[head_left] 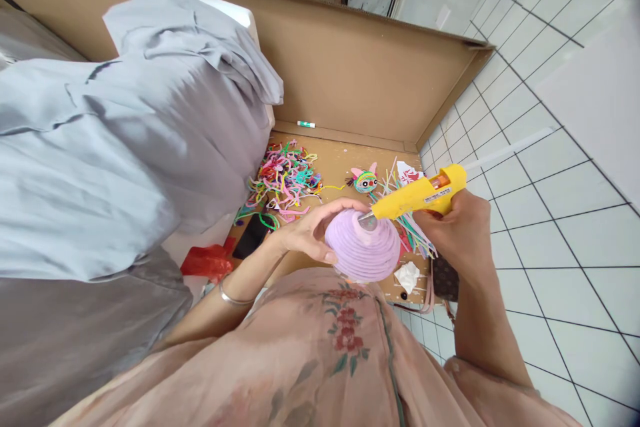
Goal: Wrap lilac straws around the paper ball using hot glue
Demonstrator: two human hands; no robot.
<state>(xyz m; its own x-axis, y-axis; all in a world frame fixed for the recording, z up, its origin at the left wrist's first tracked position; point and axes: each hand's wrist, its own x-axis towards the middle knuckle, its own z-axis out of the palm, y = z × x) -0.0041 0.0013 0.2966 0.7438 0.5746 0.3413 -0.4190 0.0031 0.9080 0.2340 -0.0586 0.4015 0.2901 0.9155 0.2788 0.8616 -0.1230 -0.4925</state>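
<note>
My left hand [314, 232] is wrapped round the left side of a rounded ball [367, 255] coiled in lilac fuzzy pipe cleaner. A small bare patch shows at the top of the coil. My right hand [457, 230] grips a yellow hot glue gun [420, 195] from the right. The gun's metal nozzle points down and left, at or very close to the bare patch; I cannot tell whether it touches. Behind the ball lies a small striped animal head [365, 180] with pink ears and big eyes.
A heap of colourful pipe cleaners [287, 177] lies at the left, near a dark phone [251, 236] and a red plastic bag [207, 262]. Straight pipe cleaners [417, 235] and crumpled tissue [407, 276] lie at the right. A cardboard wall [350, 73] stands behind; grey cloth [200, 100] bulges left.
</note>
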